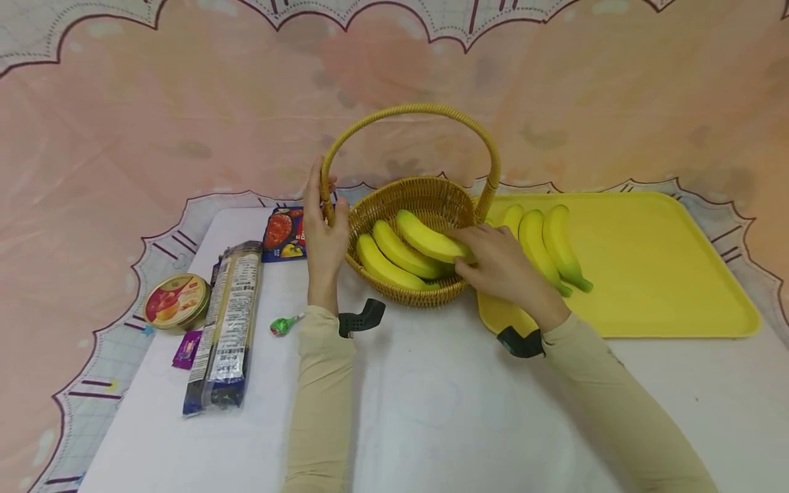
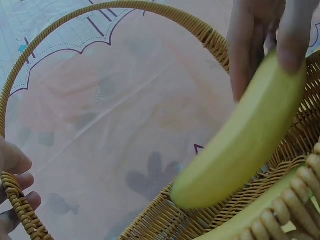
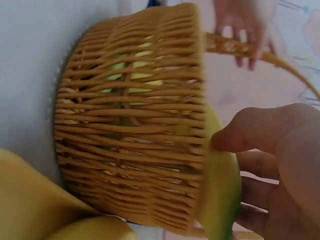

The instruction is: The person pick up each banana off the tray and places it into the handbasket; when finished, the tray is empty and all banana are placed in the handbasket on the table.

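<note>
A wicker basket (image 1: 414, 298) with a tall arched handle (image 1: 411, 108) stands on the table's far side. My left hand (image 1: 327, 239) grips the handle's left foot, its thumb and fingers around it. My right hand (image 1: 501, 263) pinches a yellow banana (image 2: 245, 135) by one end, thumb on one side and fingers on the other. That banana is tilted over the basket's opening, above two more bananas (image 1: 388, 263) that lie inside. In the right wrist view, the basket's woven side hides most of what it contains.
Right of the basket lies a yellow tray (image 1: 666, 274) with several bananas (image 1: 557, 239) on its left part. To the left are a long clear-and-blue packet (image 1: 228, 322), a round tin (image 1: 177, 301), a purple sweet (image 1: 187, 349), a green lollipop (image 1: 281, 325) and a dark blue pouch (image 1: 285, 235).
</note>
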Tool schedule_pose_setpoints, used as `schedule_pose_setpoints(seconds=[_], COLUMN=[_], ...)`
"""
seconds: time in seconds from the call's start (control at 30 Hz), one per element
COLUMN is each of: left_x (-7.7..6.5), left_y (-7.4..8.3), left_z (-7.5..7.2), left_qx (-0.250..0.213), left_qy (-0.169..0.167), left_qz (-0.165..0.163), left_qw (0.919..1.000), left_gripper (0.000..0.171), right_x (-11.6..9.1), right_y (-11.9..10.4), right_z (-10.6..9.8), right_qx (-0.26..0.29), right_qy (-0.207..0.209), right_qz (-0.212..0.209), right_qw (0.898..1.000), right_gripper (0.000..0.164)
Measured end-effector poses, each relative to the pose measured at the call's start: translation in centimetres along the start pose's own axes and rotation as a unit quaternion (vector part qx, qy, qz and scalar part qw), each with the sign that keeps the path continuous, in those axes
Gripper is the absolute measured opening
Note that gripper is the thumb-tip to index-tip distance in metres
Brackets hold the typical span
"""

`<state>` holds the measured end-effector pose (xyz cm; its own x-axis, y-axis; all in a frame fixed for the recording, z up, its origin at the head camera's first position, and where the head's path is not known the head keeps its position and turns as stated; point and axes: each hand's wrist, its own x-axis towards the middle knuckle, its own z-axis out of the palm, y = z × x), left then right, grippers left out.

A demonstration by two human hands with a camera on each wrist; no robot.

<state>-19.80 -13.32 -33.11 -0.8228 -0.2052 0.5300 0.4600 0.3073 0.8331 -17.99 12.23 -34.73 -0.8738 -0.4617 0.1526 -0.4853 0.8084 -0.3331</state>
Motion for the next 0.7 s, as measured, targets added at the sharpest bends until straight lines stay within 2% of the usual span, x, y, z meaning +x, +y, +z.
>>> schedule_pose_setpoints(seconds=[0.2,0.3,0.43,0.5,0.7], left_x=[0.6,0.6,0.5,0.5,0.1], left_y=[-2.3,-2.8,-2.8,-2.7,0.4], left_z=[0.1,0.1,0.0,0.1,-0.1], left_qx=[0.008,0.01,0.008,0.008,0.003], left_qy=[0.004,0.003,0.003,0.003,-0.002], left_qz=[-0.003,-0.005,-0.007,-0.008,-0.011], left_qw=[1.0,0.9999,0.9999,0.9999,0.9999], left_gripper=[0.059,0.059,0.059,0.059,0.055], right_x=[3.0,4.2,5.5,6.0,6.6], right_y=[-0.1,-0.2,-0.3,-0.3,0.3], right_z=[1.2,1.6,2.2,2.6,3.1], right_qx=[-0.031,-0.039,-0.021,-0.004,0.027], right_qy=[-0.031,-0.043,-0.081,-0.106,-0.129], right_qz=[-0.001,-0.01,-0.008,0.002,-0.004], right_qw=[0.999,0.998,0.996,0.994,0.991], right_gripper=[0.044,0.042,0.043,0.045,0.047])
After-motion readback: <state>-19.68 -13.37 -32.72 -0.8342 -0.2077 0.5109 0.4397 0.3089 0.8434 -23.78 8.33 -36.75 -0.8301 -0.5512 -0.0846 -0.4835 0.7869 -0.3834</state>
